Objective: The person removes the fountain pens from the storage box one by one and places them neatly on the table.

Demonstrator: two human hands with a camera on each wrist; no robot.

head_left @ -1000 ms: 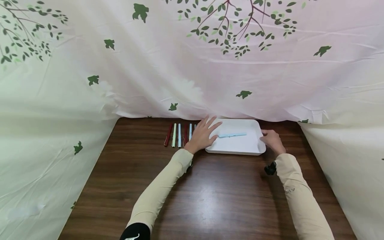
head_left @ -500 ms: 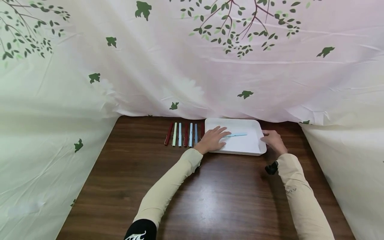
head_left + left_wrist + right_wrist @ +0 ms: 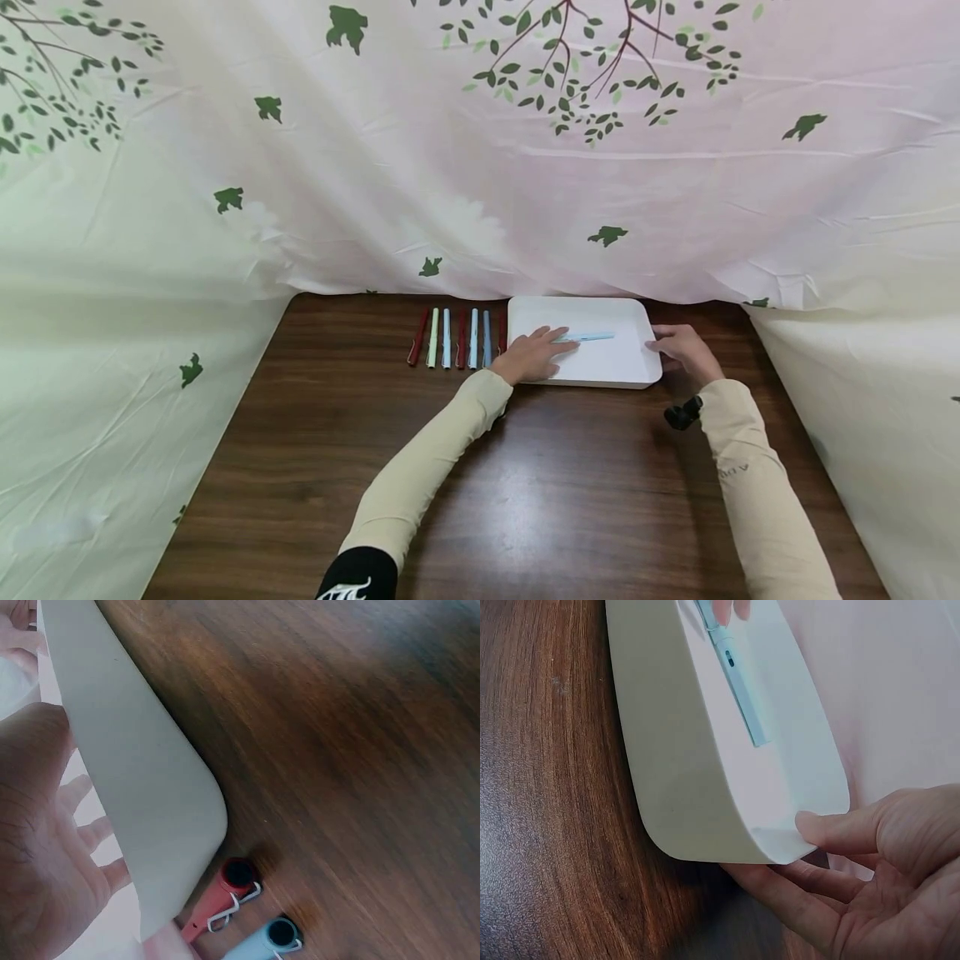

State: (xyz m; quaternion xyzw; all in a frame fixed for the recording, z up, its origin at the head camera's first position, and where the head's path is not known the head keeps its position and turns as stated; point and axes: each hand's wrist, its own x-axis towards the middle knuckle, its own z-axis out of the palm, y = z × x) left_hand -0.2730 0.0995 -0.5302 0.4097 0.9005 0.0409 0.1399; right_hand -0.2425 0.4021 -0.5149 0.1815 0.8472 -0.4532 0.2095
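A white rectangular tray (image 3: 600, 367) lies at the back of the table with a light blue pen (image 3: 596, 337) flat inside it. My left hand (image 3: 531, 357) reaches over the tray's left part, its fingers spread over the pen's left end. In the right wrist view, fingertips (image 3: 721, 610) of that hand are at the pen (image 3: 742, 697); whether they press on it I cannot tell. My right hand (image 3: 684, 350) holds the tray's right end. Its thumb is on the inside of the wall and its fingers are underneath, as the right wrist view shows.
Left of the tray, several capped pens stand in a row: dark red (image 3: 417, 337), pale green (image 3: 432, 337), light blue (image 3: 446, 338) and darker blue (image 3: 487, 338). The nearest red pen (image 3: 217, 896) lies close beside the tray wall. A printed curtain (image 3: 420, 167) hangs behind the table (image 3: 480, 500).
My left hand has moved right and slightly nearer, from the tray's left edge to over the pen's left end, uncovering the row's right-hand pens. The right hand keeps its hold on the tray.
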